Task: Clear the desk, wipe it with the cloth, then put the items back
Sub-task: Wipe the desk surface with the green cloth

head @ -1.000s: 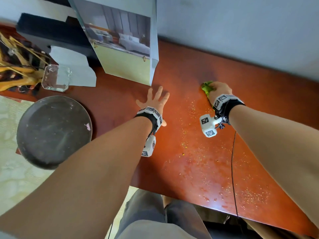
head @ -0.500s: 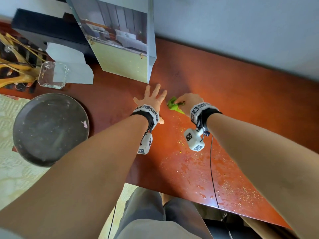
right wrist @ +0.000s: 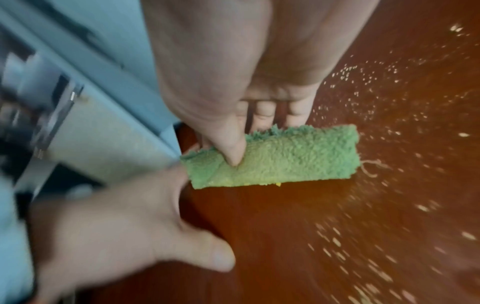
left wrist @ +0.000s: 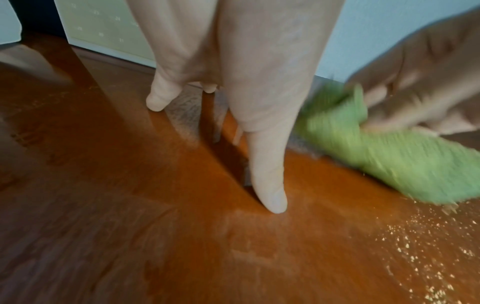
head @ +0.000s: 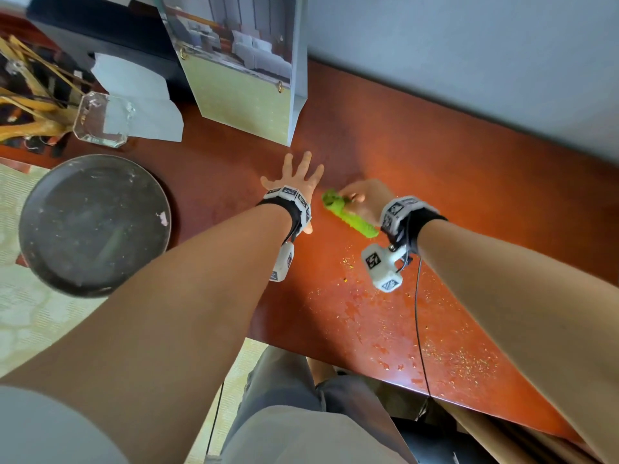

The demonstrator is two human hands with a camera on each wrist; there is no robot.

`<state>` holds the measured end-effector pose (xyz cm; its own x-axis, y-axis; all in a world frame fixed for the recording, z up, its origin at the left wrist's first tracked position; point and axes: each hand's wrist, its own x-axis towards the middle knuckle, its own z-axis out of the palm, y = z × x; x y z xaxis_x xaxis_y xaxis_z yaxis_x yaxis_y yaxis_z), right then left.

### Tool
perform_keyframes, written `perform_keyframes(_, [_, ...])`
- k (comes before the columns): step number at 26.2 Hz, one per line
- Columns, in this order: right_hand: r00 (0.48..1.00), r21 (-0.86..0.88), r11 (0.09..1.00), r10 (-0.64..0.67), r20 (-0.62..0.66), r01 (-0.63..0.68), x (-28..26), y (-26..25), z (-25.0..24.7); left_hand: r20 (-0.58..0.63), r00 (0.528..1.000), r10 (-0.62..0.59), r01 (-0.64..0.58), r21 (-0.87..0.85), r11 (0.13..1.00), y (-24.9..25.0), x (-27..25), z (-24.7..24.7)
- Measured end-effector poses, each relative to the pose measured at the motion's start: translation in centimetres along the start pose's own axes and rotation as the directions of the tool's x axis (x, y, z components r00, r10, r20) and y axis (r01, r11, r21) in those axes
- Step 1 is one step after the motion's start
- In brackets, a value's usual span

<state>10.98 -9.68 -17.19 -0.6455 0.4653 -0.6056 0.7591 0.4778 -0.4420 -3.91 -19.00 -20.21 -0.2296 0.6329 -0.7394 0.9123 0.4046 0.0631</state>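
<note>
A rolled green cloth (head: 348, 216) lies on the red-brown desk (head: 452, 182), with my right hand (head: 363, 200) gripping it, thumb pressed into the pile (right wrist: 272, 162). My left hand (head: 296, 177) rests flat on the desk just left of the cloth, fingers spread and straight (left wrist: 265, 164). The cloth (left wrist: 389, 156) nearly touches that hand's thumb side. Yellow crumbs (head: 459, 360) and wet smears speckle the desk toward its near edge.
A standing calendar (head: 248, 72) is behind my left hand. Left of it lie white paper (head: 140, 98), a clear glass block (head: 100, 120) and a round dark tray (head: 90, 222). A grey wall (head: 469, 45) borders the desk's far side.
My right hand has swept the cloth leftward across the desk, from the far right up beside my left hand, then back toward me a little. The left hand has stayed flat in place.
</note>
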Motion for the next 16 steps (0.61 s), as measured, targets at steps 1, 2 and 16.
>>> perform_keyframes(1, [0.997, 0.073, 0.997, 0.026, -0.079, -0.020, 0.5, 0.6, -1.0, -0.004, 1.000, 0.002, -0.002, -0.005, 1.000, -0.1, 0.0, 0.0])
perform_keyframes(2, [0.986, 0.144, 0.988, 0.072, -0.151, -0.050, 1.2, 1.2, -2.0, -0.007, 1.000, 0.004, -0.004, -0.008, 1.000, -0.2, 0.1, -0.1])
perform_keyframes(16, [0.985, -0.224, 0.974, 0.037, 0.169, 0.002, 0.3, -0.9, 2.3, -0.029, 1.000, -0.010, 0.009, -0.025, 1.000, 0.0, 0.4, -0.1])
